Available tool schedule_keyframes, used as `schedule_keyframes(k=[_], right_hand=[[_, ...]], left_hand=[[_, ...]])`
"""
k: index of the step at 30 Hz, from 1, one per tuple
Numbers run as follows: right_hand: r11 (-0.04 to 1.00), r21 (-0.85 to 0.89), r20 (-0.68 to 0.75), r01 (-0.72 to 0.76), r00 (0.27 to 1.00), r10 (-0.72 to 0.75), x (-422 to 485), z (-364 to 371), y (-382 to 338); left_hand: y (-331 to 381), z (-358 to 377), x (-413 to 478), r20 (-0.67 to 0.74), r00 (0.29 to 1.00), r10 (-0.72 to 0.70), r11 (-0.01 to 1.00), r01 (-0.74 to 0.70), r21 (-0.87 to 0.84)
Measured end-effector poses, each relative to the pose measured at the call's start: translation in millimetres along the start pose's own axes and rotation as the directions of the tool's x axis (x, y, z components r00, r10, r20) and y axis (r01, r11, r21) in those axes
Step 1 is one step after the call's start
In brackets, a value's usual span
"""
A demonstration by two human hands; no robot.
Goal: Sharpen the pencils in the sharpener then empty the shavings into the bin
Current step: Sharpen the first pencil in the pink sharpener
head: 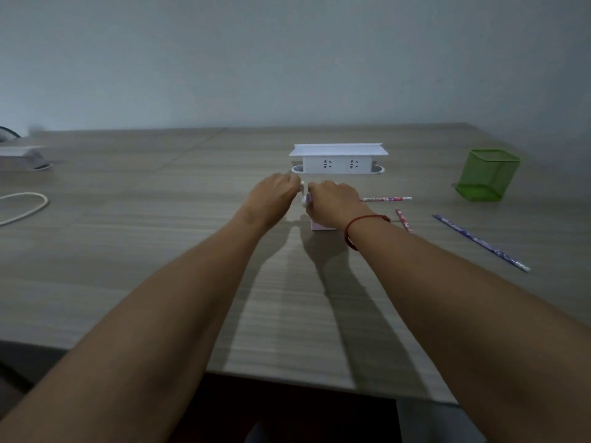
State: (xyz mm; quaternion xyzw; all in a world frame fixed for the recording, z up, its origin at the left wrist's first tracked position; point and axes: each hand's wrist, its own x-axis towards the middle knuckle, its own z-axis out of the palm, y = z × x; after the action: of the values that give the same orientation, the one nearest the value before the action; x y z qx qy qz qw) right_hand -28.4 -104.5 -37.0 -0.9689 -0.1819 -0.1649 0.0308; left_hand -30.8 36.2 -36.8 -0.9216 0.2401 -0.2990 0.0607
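A small pale pink sharpener (321,226) stands on the wooden table, mostly hidden under my right hand (332,199), which grips its top. My left hand (275,195) is curled beside it, pinching the white crank handle (303,195) at the sharpener's left side. A pink patterned pencil (387,199) lies just right of my right hand, and it may be in the sharpener. A second pink pencil (403,220) lies nearer my wrist. A long purple pencil (479,242) lies diagonally further right.
A green mesh bin (486,175) stands at the right. A white pop-up socket box (338,159) sits behind my hands. A white cable loop (24,206) and some white items (22,153) lie at the far left. The table's front edge (287,375) is near me.
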Motion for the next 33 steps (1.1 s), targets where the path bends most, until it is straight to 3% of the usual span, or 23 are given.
schedule_keyframes(k=[7, 12, 19, 23, 26, 29, 31, 33], right_hand=[[1.0, 0.028, 0.044, -0.012, 0.999, 0.011, 5, 3, 4], [1.0, 0.023, -0.002, 0.009, 1.0, -0.009, 0, 9, 8], [0.999, 0.049, -0.03, -0.016, 0.999, 0.017, 4, 12, 7], [0.997, 0.066, 0.02, -0.024, 1.0, 0.023, 1, 5, 9], [0.974, 0.227, 0.13, 0.002, 0.991, -0.032, -5, -7, 21], [0.87, 0.475, 0.17, -0.133, 0.984, 0.057, -6, -23, 31], [0.891, 0.417, 0.176, -0.181, 0.978, 0.116, -4, -28, 37], [0.955, 0.202, 0.277, -0.218, 0.948, 0.158, -9, -27, 41]], left_hand=[[11, 23, -39, -0.011, 1.0, 0.025, 0.994, -0.026, -0.103], [11, 63, -36, 0.157, 0.987, -0.031, 0.987, 0.054, -0.149], [-5, 61, 0, 0.373, 0.927, -0.029, 0.992, -0.018, 0.123], [2, 66, -8, 0.347, 0.933, -0.095, 0.995, 0.078, 0.062], [-1, 63, -19, 0.302, 0.948, -0.095, 0.995, 0.082, 0.054], [-6, 59, -23, 0.307, 0.944, -0.119, 0.992, 0.099, 0.079], [-4, 59, -27, 0.32, 0.936, -0.144, 0.99, 0.133, 0.054], [-3, 59, -30, 0.315, 0.937, -0.148, 0.989, 0.143, 0.039]])
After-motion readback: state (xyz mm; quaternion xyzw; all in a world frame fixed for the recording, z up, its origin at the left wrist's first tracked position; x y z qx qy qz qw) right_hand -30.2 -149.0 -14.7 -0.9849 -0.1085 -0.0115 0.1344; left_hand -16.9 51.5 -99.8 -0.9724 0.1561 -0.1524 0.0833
